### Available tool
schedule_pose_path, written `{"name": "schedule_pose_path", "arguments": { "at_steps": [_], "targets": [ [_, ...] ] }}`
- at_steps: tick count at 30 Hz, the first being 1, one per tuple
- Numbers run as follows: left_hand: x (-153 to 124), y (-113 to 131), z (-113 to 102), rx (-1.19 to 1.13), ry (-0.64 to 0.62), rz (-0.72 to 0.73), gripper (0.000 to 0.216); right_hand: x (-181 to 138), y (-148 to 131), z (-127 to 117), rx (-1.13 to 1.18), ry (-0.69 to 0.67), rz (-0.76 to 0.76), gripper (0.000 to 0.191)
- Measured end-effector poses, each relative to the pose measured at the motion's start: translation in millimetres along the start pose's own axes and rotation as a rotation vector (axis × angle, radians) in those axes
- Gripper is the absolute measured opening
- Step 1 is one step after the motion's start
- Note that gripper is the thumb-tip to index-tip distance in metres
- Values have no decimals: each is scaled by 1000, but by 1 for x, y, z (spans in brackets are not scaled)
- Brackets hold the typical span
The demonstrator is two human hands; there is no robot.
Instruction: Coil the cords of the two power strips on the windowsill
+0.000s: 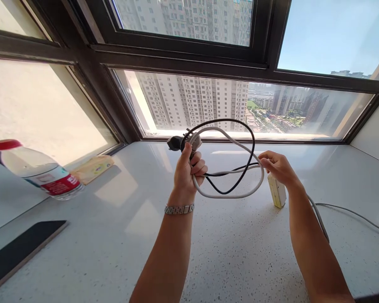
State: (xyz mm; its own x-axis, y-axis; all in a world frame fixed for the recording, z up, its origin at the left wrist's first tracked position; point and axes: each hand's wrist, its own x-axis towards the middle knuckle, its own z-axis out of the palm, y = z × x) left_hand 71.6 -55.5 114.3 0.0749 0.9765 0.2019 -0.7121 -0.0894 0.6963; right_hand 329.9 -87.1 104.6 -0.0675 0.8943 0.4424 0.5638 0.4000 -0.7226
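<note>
My left hand (191, 168) is closed around a bundle of a black cable (232, 120) and a light grey cable (230, 196). A black plug (175, 143) and a grey plug (196, 142) stick out above my thumb. Both cables hang in loose loops in the air between my hands. At the right of the loops, my right hand (278, 167) is closed, its thumb and forefinger pinching the cables. Just below that hand, a small pale yellow box (277, 193) stands on the speckled white sill (227, 248). My left wrist wears a metal watch band (179, 209).
At left, a clear bottle (47, 172) with a red cap and label stands near a yellowish packet (93, 168). A dark flat phone or tablet (22, 254) lies at the lower left. Grey cable (350, 208) runs off right. A dark-framed window (189, 54) closes the back.
</note>
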Motion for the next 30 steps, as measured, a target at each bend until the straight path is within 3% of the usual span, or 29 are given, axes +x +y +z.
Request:
{"name": "schedule_pose_path", "arguments": {
  "at_steps": [7, 15, 18, 21, 26, 30],
  "targets": [
    [1, 10, -3, -58, 144, 152, 33, 5, -4, 20, -187, 25, 37, 61],
    [-2, -16, 15, 117, 172, 166, 44, 5, 2, 18, -513, 299, 157, 60],
    [0, -26, 17, 157, 187, 184, 43, 6, 5, 17, -326, 324, 156, 67],
    [-1, -28, 15, 208, 136, 183, 41, 8, 4, 23, -7, 233, 61, 75],
    [-6, -29, 11, 336, -41, 121, 47, 9, 0, 37, 257, 139, -102, 80],
    [-7, -30, 10, 335, -189, 120, 65, 8, -2, 42, 532, -68, -69, 81]
  ]
}}
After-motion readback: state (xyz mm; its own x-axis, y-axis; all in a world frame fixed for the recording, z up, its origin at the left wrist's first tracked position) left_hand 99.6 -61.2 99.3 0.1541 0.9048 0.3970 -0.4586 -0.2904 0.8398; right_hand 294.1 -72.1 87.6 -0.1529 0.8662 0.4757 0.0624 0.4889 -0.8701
